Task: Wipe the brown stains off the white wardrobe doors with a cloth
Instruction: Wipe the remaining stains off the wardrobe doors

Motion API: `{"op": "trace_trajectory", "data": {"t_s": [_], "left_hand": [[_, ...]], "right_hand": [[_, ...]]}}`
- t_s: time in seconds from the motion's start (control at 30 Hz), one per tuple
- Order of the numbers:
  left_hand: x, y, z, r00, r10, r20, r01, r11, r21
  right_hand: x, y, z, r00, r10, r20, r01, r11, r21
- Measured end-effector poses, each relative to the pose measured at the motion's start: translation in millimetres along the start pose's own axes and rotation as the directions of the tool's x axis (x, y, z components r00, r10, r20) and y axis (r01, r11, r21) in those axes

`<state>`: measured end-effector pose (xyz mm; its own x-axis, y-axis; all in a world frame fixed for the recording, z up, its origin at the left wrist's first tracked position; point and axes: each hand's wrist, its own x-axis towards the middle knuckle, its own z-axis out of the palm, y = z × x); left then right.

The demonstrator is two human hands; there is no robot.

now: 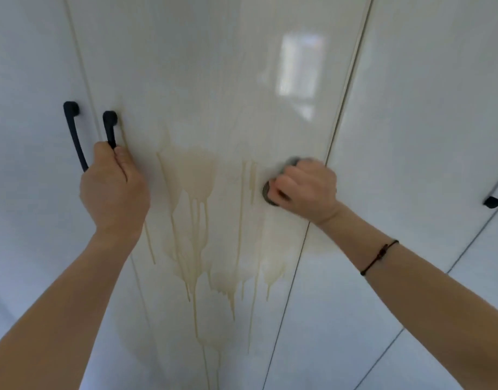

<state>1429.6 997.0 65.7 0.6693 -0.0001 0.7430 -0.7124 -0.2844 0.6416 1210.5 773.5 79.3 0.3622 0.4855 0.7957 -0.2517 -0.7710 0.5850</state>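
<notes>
On the glossy white middle door (214, 66) of the wardrobe, brown stains (192, 187) spread as a pale blotch at hand height and run down in thin streaks toward the bottom edge of the view, where they are cut off. The left hand (115, 190) is clenched round the lower end of a black handle (110, 128) at that door's left edge; its fingers wrap behind the bar and are hidden, with only the thumb showing. Just beside it, on the neighbouring door, a second black handle (73, 133) hangs, its lower end covered by the same hand. The right hand (308, 190) presses against the door near its right edge, to the right of the main blotch, its fingers curled tight on a grey cloth (269, 194). Most of the cloth is buried under the hand; only a dark bunch beside the fingers and a blurred bit above the knuckles peek out, and it seems to touch the door, though the blur makes that hard to confirm. A dark cord (380, 256) circles the right forearm. At the far right a third handle (495, 200) is cut off by the frame edge.
</notes>
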Motion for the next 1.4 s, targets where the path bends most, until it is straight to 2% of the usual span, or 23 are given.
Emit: {"op": "trace_trajectory", "data": {"t_s": [0.07, 0.13, 0.2, 0.27, 0.43, 0.6, 0.7, 0.77, 0.83, 0.93, 1.0, 1.07, 1.13, 1.17, 1.27, 1.33, 1.4], "left_hand": [[-1, 1, 1, 1.0, -0.021, -0.013, 0.021, 1.0, 0.019], [-1, 2, 4, 0.999, -0.025, -0.029, 0.026, 0.999, 0.03], [1, -1, 8, 0.998, -0.016, -0.053, 0.018, 0.999, 0.029], [2, -5, 11, 0.997, -0.016, -0.073, 0.018, 0.999, 0.031], [1, -10, 13, 0.997, -0.011, -0.082, 0.012, 1.0, 0.015], [1, -6, 7, 0.998, -0.021, -0.053, 0.022, 1.0, 0.015], [3, -4, 5, 0.999, -0.035, -0.012, 0.035, 0.999, 0.001], [6, -2, 3, 0.999, -0.034, 0.017, 0.034, 0.999, 0.0], [8, 0, 0, 0.999, -0.022, 0.027, 0.022, 1.0, -0.008], [5, -1, -2, 1.0, -0.012, 0.028, 0.012, 1.0, -0.002], [3, -1, -2, 0.999, -0.011, 0.037, 0.011, 1.0, 0.002], [4, -2, -2, 0.999, -0.019, 0.05, 0.02, 1.0, -0.014], [5, -6, 0, 0.998, -0.022, 0.061, 0.024, 0.999, -0.036], [6, -8, 1, 0.997, -0.024, 0.072, 0.028, 0.998, -0.058], [10, -12, 6, 0.996, -0.05, 0.08, 0.058, 0.993, -0.107], [12, -11, 8, 0.995, -0.063, 0.083, 0.071, 0.992, -0.102], [16, -9, 10, 0.992, -0.073, 0.098, 0.083, 0.992, -0.096]], "right_hand": [[60, 47, -7, 0.997, 0.042, -0.069, -0.053, 0.985, -0.165], [117, 85, -14, 0.975, 0.194, -0.113, -0.218, 0.938, -0.269], [155, 107, -19, 0.894, 0.382, -0.232, -0.423, 0.892, -0.159], [162, 109, -19, 0.848, 0.443, -0.291, -0.474, 0.88, -0.04], [88, 60, -4, 0.919, 0.34, -0.198, -0.359, 0.931, -0.07], [-32, -27, 14, 0.985, 0.168, -0.026, -0.166, 0.985, 0.051], [-75, -58, 21, 0.985, 0.068, 0.159, -0.083, 0.992, 0.094], [-74, -57, 20, 0.976, 0.006, 0.219, -0.027, 0.995, 0.092], [-53, -41, 12, 0.974, -0.063, 0.218, 0.044, 0.995, 0.091], [19, -1, 4, 0.997, -0.05, 0.065, 0.047, 0.998, 0.042], [82, 22, 6, 0.995, 0.092, -0.022, -0.094, 0.993, -0.071], [138, 31, 12, 0.959, 0.27, -0.087, -0.281, 0.946, -0.162], [162, 24, 21, 0.919, 0.366, -0.146, -0.386, 0.91, -0.149], [160, 16, 28, 0.915, 0.366, -0.172, -0.389, 0.912, -0.131], [101, -31, 55, 0.952, 0.241, -0.187, -0.25, 0.968, -0.027], [39, -78, 65, 0.991, 0.115, -0.064, -0.111, 0.992, 0.063], [-18, -117, 72, 0.995, -0.013, 0.099, 0.001, 0.992, 0.122]]}}
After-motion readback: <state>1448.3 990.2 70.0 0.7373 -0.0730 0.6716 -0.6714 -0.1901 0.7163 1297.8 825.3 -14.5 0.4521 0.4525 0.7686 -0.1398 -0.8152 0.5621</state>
